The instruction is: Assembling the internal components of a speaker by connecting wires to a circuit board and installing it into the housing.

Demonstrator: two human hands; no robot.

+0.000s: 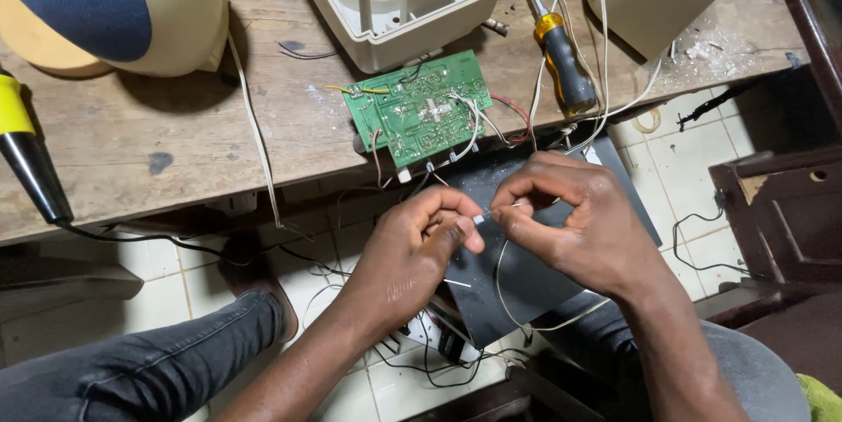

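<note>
My left hand (412, 251) and my right hand (570, 216) meet just below the table edge, both pinching the end of a thin white wire (500, 286) that loops down between them over a black panel (517, 273) resting on my lap. A green circuit board (421, 110) with several wires attached lies at the wooden table's front edge, just above my hands. A cream plastic housing (395, 1) sits behind the board.
A screwdriver with a yellow and black handle (561, 53) lies to the right of the board. A cream and blue speaker (114, 5) stands at the left, a black and yellow tool (26, 154) at the far left edge. Loose cables cover the tiled floor (693, 159).
</note>
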